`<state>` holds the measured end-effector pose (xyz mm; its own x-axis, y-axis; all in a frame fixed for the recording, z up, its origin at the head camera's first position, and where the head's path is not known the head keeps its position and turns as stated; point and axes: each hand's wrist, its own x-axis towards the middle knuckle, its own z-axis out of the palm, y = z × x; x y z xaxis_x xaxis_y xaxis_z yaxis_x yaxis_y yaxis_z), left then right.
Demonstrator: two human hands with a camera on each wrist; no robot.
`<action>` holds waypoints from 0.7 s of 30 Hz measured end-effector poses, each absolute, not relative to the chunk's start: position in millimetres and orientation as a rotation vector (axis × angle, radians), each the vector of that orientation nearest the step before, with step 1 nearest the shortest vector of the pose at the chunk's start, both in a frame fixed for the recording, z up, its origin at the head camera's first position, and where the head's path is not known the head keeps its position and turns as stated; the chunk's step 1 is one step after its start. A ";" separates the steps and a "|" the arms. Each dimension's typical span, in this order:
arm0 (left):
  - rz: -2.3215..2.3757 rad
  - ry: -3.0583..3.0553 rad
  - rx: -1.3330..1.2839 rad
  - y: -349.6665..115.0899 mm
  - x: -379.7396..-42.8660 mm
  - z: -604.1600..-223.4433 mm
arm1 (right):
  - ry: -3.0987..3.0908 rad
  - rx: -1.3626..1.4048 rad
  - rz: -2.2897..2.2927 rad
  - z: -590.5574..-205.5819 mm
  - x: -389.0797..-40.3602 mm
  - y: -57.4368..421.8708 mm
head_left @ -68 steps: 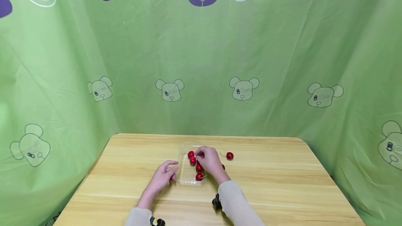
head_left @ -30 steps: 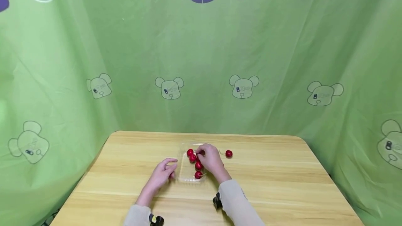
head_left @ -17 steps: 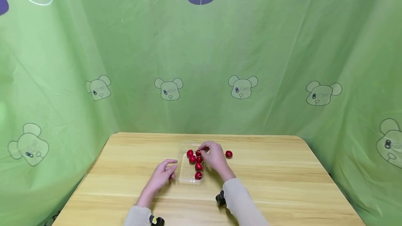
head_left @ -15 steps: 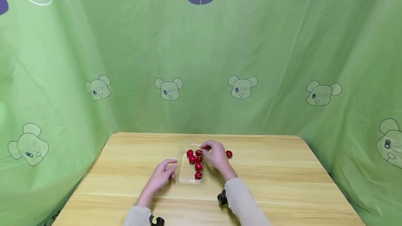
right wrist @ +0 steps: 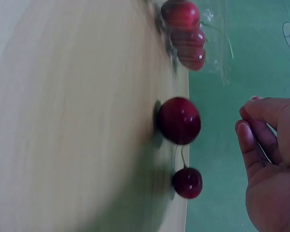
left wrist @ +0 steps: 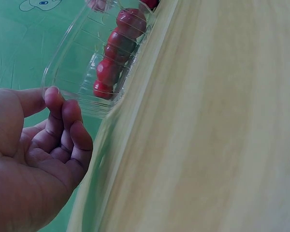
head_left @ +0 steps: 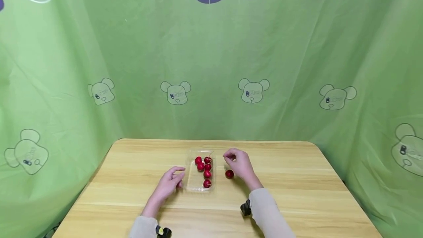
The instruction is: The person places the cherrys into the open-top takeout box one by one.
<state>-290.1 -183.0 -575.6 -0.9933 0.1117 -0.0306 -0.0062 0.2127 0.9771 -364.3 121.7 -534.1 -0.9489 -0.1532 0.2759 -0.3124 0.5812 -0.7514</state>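
Several red cherries (head_left: 207, 174) lie in a clear plastic container (head_left: 193, 187) on the table. My left hand (head_left: 169, 183) is at the container's left side; in the left wrist view its curled fingertips pinch the rim. My right hand (head_left: 240, 163) hovers right of the container, thumb and fingertips close together with nothing between them. A loose cherry (head_left: 229, 174) sits on the table just below its fingers. The right wrist view shows this cherry (right wrist: 179, 121) and a second loose cherry (right wrist: 187, 182) with a stem, which the right hand hides in the head view.
The light wooden table (head_left: 290, 194) has rounded far corners. A green curtain (head_left: 211, 116) printed with bear heads hangs behind and on both sides. Each wrist wears a small black camera (head_left: 245, 208) at the sleeve.
My right hand has let go of a cherry in the container and moved right, off it. One loose cherry has come into view; the other is now behind the hand. The left hand stays.
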 end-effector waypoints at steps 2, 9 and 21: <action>1.913 2.372 0.110 -183.2 -289.9 -575.7 | -2.647 0.378 1.300 -535.9 -364.7 125.1; 1.925 2.371 0.080 -182.3 -290.6 -576.3 | -2.744 0.357 1.278 -543.2 -366.0 132.8; 1.933 2.401 0.055 -180.5 -292.3 -577.9 | -2.824 0.437 1.146 -555.4 -373.1 132.7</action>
